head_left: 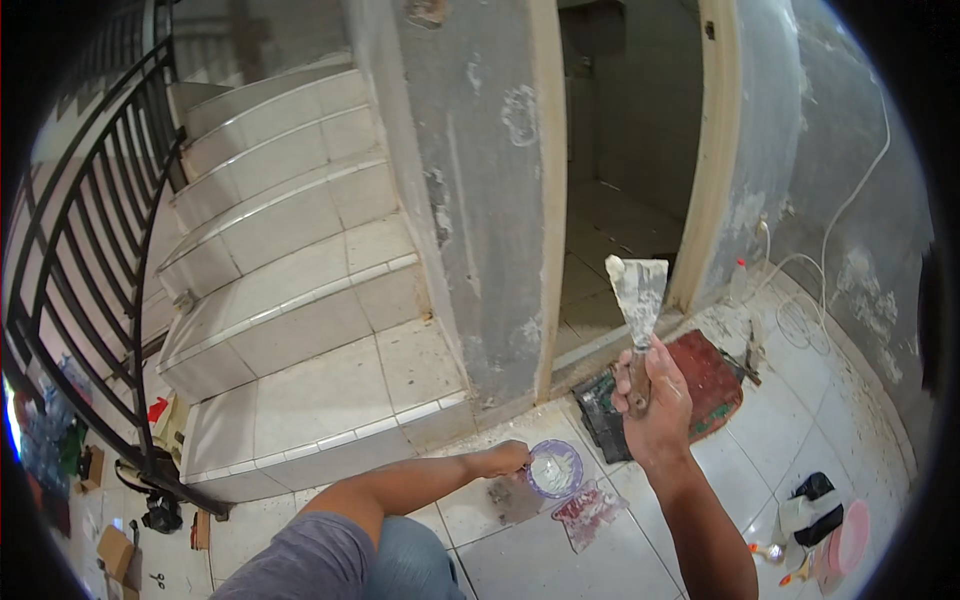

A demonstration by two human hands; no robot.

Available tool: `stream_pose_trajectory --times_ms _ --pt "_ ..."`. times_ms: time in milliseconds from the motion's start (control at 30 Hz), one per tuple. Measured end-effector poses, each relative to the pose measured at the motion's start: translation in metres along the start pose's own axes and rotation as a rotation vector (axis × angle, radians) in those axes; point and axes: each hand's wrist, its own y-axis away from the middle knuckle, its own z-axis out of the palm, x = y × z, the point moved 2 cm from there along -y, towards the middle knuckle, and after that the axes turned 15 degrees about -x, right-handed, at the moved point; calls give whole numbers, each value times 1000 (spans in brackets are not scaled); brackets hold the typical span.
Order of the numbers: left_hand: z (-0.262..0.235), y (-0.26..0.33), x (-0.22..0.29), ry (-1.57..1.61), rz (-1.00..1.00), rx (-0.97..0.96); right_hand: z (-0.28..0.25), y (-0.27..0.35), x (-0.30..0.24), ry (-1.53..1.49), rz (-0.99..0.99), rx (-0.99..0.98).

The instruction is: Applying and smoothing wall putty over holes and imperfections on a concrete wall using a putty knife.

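Observation:
Raised in front of the doorway, my right hand [662, 405] is closed round the brown handle of a putty knife [642, 300]. White putty smears its wide blade, with a thicker lump at one corner. Lower and to the left, my left hand [503, 459] grips the edge of a small purple bowl [573, 489]. White putty [551, 468] lies inside the bowl. A stained reddish-white sheet [590, 515] is on the tiled floor just beneath the bowl.
Tiled stairs [325, 375] with a dark metal railing [110, 270] rise at the left. A grey patched wall [480, 200] borders the open doorway [630, 150]. Red mat [705, 365], white cable [823, 270], paintbrush [768, 551] and pink tub [852, 535] are at the right.

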Motion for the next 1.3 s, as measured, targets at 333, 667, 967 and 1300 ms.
stream_pose_trajectory --times_ms 333,667,967,1300 --pt "-90 46 -36 158 238 239 104 -50 71 -263 -73 -69" --pt "-103 94 45 583 106 -70 134 -100 66 -266 -242 -100" --pt "-120 109 86 393 159 -126 191 -170 13 280 -449 -18" --pt "-80 109 61 858 29 20 229 -230 -4 1426 -923 186"
